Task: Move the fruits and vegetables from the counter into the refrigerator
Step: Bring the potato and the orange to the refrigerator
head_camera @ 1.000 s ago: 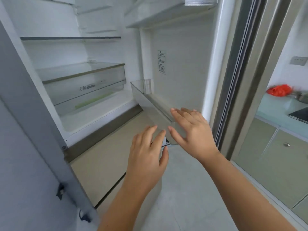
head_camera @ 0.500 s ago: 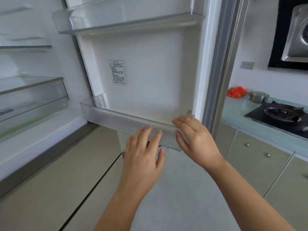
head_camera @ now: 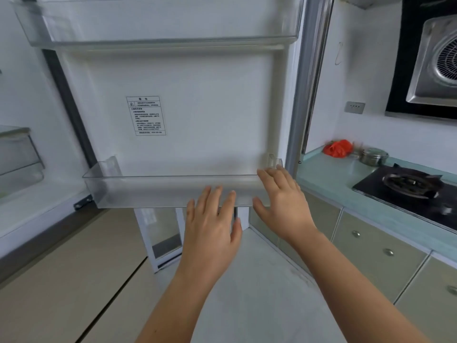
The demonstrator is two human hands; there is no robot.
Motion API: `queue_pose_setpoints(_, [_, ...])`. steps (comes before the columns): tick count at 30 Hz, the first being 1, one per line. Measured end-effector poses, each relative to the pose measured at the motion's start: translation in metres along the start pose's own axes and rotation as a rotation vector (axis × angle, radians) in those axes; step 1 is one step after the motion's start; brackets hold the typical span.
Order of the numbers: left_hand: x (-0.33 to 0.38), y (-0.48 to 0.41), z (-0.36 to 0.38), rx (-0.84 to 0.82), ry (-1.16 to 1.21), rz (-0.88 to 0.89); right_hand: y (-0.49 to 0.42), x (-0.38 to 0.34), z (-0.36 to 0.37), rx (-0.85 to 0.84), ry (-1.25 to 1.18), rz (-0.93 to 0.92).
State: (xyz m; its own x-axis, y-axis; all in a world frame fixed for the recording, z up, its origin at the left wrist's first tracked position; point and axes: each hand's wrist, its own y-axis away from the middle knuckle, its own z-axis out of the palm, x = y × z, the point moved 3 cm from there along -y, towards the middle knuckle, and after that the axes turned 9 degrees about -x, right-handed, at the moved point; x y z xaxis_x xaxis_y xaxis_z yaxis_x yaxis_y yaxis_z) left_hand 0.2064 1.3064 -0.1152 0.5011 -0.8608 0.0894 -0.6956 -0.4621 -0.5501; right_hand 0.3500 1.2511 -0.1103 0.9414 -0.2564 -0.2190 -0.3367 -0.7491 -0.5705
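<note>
Red bag (head_camera: 337, 149) on counter (head_camera: 329, 178), contents unclear

White refrigerator (head_camera: 210, 107) open, teal counter (head_camera: 326, 178) beside

Two bare hands and two bare forearms show, all that is seen of the person. The left hand (head_camera: 212, 219) shows its back: broad and smooth, with four slim fingers (head_camera: 205, 196) ending in rounded tips and a short thumb at the inner edge. The right hand (head_camera: 282, 201) is alike, its fingers a little blurred. Faint creases mark the knuckles. Nails, where they can be made out, are short and plain. The left forearm (head_camera: 178, 298) and right forearm (head_camera: 346, 280) are slim, smooth and uncovered as far as the view's lower edge.
</note>
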Motion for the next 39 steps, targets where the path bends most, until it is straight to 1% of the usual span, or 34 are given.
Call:
queue_pose_setpoints(5, [-0.012, -0.060, 0.029, 0.037, -0.004, 0.039, -0.048, 0.041, 0.018, -0.095, 0.015, 0.052])
queue_pose_setpoints(12, [-0.033, -0.144, 0.072, 0.026, -0.010, 0.101, -0.116, 0.091, 0.053, -0.138, -0.044, 0.066])
queue_pose_setpoints(15, [-0.045, -0.170, 0.088, -0.006, -0.009, 0.090, -0.145, 0.104, 0.067, -0.164, -0.081, 0.049])
queue_pose_setpoints(19, [-0.057, -0.190, 0.103, -0.002, -0.020, 0.096, -0.173, 0.114, 0.077, -0.192, -0.111, 0.044])
queue_pose_setpoints(24, [-0.056, -0.197, 0.108, 0.065, -0.031, 0.126, -0.175, 0.119, 0.079, -0.155, -0.090, 0.019])
queue_pose_setpoints(29, [-0.040, -0.198, 0.109, 0.083, -0.002, 0.173, -0.164, 0.117, 0.075, -0.093, -0.089, -0.021])
queue_pose_setpoints(35, [-0.025, -0.205, 0.116, 0.092, 0.051, 0.234, -0.160, 0.119, 0.072, -0.082, -0.068, -0.051])
queue_pose_setpoints(39, [-0.007, -0.210, 0.121, 0.121, 0.160, 0.302, -0.146, 0.132, 0.056, -0.030, -0.009, 0.037])
